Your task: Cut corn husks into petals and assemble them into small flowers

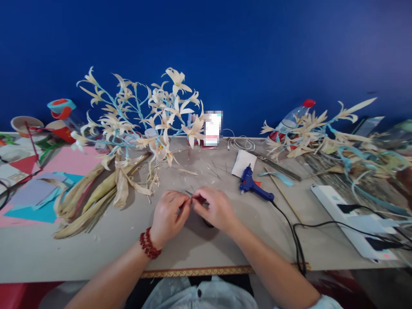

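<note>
My left hand (170,214), with a red bead bracelet (149,243) at its wrist, is closed in a pinch. My right hand (216,208) pinches right beside it, so the fingertips of both meet over the table. A thin dark wire-like strand (189,193) sticks out at the fingertips; most of it is hidden by the fingers. Beneath my right hand a dark object (208,224) shows in part, too covered to name. Short thin wires (214,171) and pale scraps lie just beyond the hands.
Dried husks (93,193) and coloured paper (74,161) lie left. Pale husk-like flowers on blue stems (175,111) stand behind. A lit phone screen (211,128) leans at the wall. To the right are a blue glue gun (254,184), its cable, a power strip (341,214) and more flowers (296,133).
</note>
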Demonstrator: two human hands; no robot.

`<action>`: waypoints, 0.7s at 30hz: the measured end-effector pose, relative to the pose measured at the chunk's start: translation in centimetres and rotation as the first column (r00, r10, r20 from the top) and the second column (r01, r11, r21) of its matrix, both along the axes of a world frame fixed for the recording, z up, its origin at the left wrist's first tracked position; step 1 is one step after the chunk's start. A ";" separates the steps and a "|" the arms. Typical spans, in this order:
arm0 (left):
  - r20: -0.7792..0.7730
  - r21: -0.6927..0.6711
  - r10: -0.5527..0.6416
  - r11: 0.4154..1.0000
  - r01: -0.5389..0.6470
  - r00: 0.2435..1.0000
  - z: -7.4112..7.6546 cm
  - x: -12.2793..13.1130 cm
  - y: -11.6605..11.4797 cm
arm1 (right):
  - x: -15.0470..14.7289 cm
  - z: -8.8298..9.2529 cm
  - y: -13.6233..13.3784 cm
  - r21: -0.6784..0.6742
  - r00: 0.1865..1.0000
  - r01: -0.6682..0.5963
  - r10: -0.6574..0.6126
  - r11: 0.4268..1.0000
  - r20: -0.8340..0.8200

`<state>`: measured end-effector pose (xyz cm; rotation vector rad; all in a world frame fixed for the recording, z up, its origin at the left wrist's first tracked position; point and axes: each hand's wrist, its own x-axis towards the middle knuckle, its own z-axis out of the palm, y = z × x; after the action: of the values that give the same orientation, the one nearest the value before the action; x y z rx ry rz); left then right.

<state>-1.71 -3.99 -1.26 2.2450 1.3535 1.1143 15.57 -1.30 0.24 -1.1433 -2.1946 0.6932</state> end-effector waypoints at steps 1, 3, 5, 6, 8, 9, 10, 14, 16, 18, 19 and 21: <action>-0.002 0.002 0.001 1.000 -0.001 1.000 0.0 0.0 0.0 | 0.0 -0.1 0.1 -0.003 1.000 -0.007 0.007 1.000 0.015; -0.007 0.006 0.002 1.000 -0.002 1.000 0.0 0.0 0.0 | 0.5 -0.3 0.5 -0.004 1.000 0.004 -0.004 1.000 0.029; -0.005 0.011 0.022 1.000 -0.022 1.000 0.1 -0.2 0.1 | 1.5 -0.3 1.0 0.010 0.997 0.078 -0.078 0.997 0.019; -0.002 0.015 0.042 0.999 -0.042 0.999 0.1 -0.3 0.1 | 1.9 -0.2 1.2 0.017 0.992 0.123 -0.123 0.992 0.001; 0.003 0.018 0.078 0.997 -0.078 0.997 0.1 -0.4 0.1 | 2.2 0.2 1.3 0.013 0.987 0.153 -0.152 0.988 -0.044; 0.003 0.019 0.083 0.996 -0.083 0.997 0.1 -0.4 0.2 | 2.1 0.3 1.1 0.001 0.991 0.123 -0.123 0.992 -0.059; 0.004 0.021 0.075 0.997 -0.075 0.997 0.1 -0.3 0.2 | 1.7 0.4 0.9 -0.013 0.995 0.077 -0.078 0.997 -0.064; 0.003 0.021 0.031 0.999 -0.031 1.000 0.0 -0.1 0.0 | -0.1 0.0 0.1 -0.030 1.000 -0.018 0.018 0.999 -0.013; -0.006 0.020 0.024 1.000 -0.024 1.000 -0.1 -0.1 0.0 | -0.1 -0.4 0.3 -0.028 1.000 -0.019 0.019 0.999 0.005; -0.004 0.018 0.040 0.999 -0.040 0.999 -0.1 -0.3 0.0 | 0.7 -0.5 0.8 -0.020 0.999 0.041 -0.041 0.999 -0.005; 0.003 0.014 0.061 0.998 -0.061 0.998 -0.1 -0.4 0.0 | 1.3 -0.5 1.1 -0.013 0.995 0.096 -0.097 0.995 -0.023; 0.020 0.002 0.111 0.994 -0.112 0.994 0.0 -0.7 0.1 | 2.1 -0.2 1.5 -0.021 0.975 0.198 -0.199 0.980 -0.098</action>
<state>-2.36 -3.88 -1.30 2.1779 1.4864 1.1717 17.67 0.15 0.06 -1.2844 -1.9639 0.6614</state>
